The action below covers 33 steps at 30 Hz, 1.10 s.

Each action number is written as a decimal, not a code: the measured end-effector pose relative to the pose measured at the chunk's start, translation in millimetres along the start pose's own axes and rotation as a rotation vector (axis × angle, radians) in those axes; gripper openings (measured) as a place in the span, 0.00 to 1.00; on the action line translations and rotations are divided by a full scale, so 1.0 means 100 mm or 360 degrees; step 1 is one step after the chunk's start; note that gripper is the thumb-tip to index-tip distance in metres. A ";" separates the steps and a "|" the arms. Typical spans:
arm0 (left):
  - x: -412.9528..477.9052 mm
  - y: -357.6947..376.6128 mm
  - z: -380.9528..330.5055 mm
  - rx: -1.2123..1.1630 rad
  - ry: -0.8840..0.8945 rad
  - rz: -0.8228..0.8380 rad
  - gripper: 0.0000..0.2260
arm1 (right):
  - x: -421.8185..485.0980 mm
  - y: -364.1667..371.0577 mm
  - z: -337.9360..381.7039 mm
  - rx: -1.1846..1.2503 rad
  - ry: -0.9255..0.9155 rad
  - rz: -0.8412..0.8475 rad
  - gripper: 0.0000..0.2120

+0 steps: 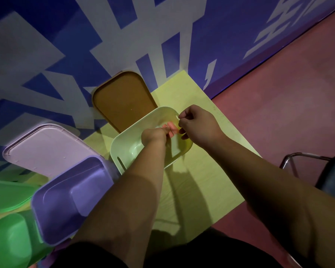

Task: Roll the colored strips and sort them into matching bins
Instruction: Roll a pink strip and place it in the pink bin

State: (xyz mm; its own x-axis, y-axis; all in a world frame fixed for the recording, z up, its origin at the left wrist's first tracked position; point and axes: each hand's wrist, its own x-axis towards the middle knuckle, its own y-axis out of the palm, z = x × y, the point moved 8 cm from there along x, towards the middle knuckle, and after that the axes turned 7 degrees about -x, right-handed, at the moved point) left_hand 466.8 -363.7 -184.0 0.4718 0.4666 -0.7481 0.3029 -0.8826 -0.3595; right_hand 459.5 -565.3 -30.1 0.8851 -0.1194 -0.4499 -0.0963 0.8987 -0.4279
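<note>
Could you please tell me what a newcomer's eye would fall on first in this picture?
The left hand, pinching a pink strip, meets the right hand over the pale green bin in the middle of the yellow table. To that bin's left sit a purple bin and, at the lower left edge, a green bin. A brown lid stands against the blue-and-white wall behind.

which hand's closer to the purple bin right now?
Left. The left hand, pinching a pink strip, is over the pale green bin next to the purple bin; the right hand is farther away, over that bin's far right corner.
</note>
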 end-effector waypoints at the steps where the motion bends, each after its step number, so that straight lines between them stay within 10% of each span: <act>1: 0.00 0.00 0.00 0.0009 -0.0013 -0.0017 0.14 | 0.00 0.00 0.00 0.0000 0.0001 0.0001 0.05; 33: -1.04 -0.98 -0.28 -0.0547 0.0130 0.0452 0.09 | -0.40 0.32 0.49 0.0117 0.0007 0.0087 0.07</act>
State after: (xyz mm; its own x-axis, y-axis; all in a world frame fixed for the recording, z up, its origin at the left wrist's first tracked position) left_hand 411.4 -324.3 -55.4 0.6354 0.2240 -0.7390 0.4032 -0.9124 0.0701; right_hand 442.9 -511.3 12.5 0.8774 -0.0711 -0.4746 -0.1105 0.9324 -0.3440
